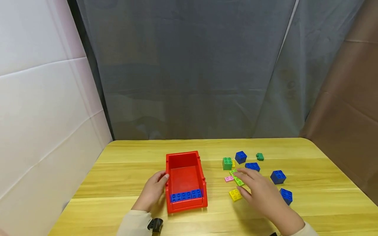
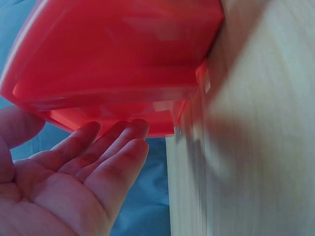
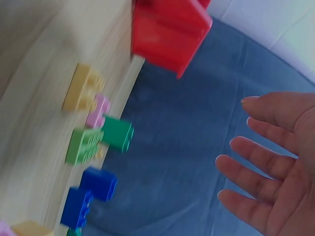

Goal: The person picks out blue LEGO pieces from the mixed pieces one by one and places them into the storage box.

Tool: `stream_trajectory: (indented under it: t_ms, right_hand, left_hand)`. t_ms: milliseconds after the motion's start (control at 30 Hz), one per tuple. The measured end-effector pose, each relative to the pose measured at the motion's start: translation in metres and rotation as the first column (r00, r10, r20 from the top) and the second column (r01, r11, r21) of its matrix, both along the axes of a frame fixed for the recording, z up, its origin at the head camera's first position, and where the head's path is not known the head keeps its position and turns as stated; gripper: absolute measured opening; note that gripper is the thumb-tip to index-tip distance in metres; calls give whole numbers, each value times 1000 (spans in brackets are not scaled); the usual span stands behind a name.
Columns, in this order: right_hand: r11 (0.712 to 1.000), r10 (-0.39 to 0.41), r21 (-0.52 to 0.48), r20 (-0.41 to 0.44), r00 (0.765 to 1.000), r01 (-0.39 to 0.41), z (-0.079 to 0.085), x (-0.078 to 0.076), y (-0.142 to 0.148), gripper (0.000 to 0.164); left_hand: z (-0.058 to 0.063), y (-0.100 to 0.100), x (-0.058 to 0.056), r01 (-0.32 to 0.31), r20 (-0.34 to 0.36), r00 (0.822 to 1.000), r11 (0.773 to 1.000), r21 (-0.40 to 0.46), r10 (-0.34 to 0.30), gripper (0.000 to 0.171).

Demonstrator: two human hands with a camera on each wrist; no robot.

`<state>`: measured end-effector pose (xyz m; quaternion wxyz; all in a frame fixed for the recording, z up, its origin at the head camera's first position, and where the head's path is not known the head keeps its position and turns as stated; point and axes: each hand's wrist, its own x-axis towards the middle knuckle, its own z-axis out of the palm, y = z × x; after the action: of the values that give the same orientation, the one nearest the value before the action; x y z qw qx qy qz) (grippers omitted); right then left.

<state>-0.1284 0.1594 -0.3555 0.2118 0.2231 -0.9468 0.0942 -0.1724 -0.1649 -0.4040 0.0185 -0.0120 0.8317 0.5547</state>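
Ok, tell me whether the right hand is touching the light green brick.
Apart: the right wrist view shows the right hand clear of the light green brick, with blue backdrop visible between them.

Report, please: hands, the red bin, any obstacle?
Left hand touching red bin, blue bricks inside. Right hand empty, near lime brick. Pink brick alongside, possibly obstructing.

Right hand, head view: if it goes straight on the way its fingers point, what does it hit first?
Probably the lime block: the fingers of the right hand overlap it in the head view. Height is unclear, so they might pass over it.
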Motion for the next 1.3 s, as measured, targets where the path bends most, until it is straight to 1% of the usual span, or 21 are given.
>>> stream_trajectory:
  t_ms: [167, 333, 500, 633, 800, 1000, 1067, 1200, 1300]
  right_hand:
    - [997, -72, -30, 39, 997, 73, 1, 1, 14, 44]
    - [988, -144, -44, 74, 987, 148, 2, 3, 28, 46]
    - [979, -189, -58, 86, 978, 194, -3, 3, 42, 47]
    - [971, -225, -59, 119, 967, 233, -7, 3, 53, 47]
    - [960, -262, -49, 195, 945, 276, -12, 2, 65, 47]
    - [949, -301, -19, 240, 923, 314, -17, 2, 76, 46]
    - [945, -317, 3, 264, 911, 328, -18, 2, 80, 47]
    - [934, -350, 46, 321, 880, 355, -22, 0, 88, 48]
    - [926, -372, 70, 344, 862, 371, -24, -1, 92, 48]
  left_hand:
    - [1, 0, 0, 5, 0, 1000, 1000, 14, -5, 43]
    - [1, 0, 0, 9, 1, 1000, 1000, 9, -9, 43]
    - [1, 0, 0, 3, 3, 1000, 1000, 6, -3, 43]
    - [1, 0, 0, 2, -2, 1000, 1000, 3, -2, 43]
    - [1, 1, 0, 4, -1, 1000, 1000, 5, -4, 43]
    - [2, 0, -1, 8, 4, 1000, 1000, 6, -8, 44]
    - [2, 0, -1, 7, 7, 1000, 1000, 9, -7, 45]
    - [2, 1, 0, 6, 10, 1000, 1000, 13, -6, 45]
    - [2, 0, 0, 5, 8, 1000, 1000, 11, -5, 45]
